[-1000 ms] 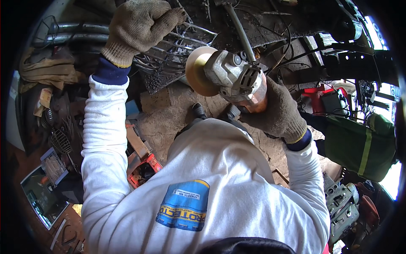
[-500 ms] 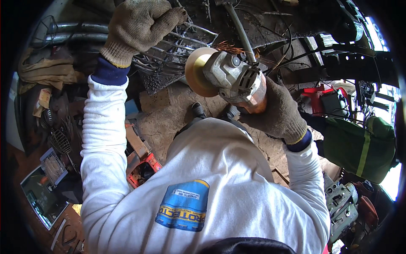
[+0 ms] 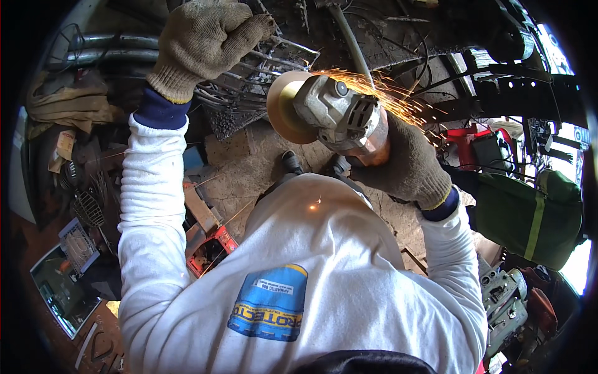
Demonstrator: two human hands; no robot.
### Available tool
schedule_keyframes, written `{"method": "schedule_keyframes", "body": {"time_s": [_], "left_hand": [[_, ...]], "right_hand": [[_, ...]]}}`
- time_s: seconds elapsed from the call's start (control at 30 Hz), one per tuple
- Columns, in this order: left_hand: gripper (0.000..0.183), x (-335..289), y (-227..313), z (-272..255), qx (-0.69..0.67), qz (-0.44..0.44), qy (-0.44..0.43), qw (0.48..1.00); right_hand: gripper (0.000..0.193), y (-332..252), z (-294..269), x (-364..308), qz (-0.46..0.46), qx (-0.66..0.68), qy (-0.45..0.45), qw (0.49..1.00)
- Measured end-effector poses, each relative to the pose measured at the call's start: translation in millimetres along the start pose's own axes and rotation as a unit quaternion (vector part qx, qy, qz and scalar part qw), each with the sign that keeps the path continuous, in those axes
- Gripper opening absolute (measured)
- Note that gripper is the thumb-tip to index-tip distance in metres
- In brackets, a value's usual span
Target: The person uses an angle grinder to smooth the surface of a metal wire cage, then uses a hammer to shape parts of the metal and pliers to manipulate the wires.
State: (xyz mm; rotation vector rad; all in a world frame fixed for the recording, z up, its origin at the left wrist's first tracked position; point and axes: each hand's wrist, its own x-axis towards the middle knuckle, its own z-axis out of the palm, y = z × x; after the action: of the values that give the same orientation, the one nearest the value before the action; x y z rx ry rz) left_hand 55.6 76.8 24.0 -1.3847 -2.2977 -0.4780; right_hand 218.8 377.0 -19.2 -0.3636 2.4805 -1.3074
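My right hand (image 3: 408,163) wraps the angle grinder (image 3: 337,111), its long axis slanting far-left toward the metal rods (image 3: 242,82). My left hand (image 3: 202,43) curls; I can't see its hold.

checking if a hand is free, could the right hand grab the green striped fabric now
Probably not: the right hand is wrapped around the grinder, sparks flying, so it isn't free for the green striped fabric.
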Motion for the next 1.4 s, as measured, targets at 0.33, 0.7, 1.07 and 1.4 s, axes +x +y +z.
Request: {"method": "schedule_keyframes", "body": {"time_s": [0.33,0.7,1.07,1.4], "left_hand": [[0.027,-2,-4,-2,-0.007,-0.003,0.001,1.0],[0.034,8,-34,7,0.009,-0.105,-0.044,0.993],[0.045,19,-33,23,0.018,-0.095,-0.035,0.995],[0.051,20,-25,17,-0.024,-0.1,-0.043,0.994]], "right_hand": [[0.076,0,1,-9,0.002,0.03,0.01,1.0],[0.079,6,12,-13,0.045,0.047,0.034,0.997],[0.077,16,13,-6,0.07,-0.02,0.037,0.997],[0.079,22,16,4,0.001,0.022,0.051,0.998]]}}
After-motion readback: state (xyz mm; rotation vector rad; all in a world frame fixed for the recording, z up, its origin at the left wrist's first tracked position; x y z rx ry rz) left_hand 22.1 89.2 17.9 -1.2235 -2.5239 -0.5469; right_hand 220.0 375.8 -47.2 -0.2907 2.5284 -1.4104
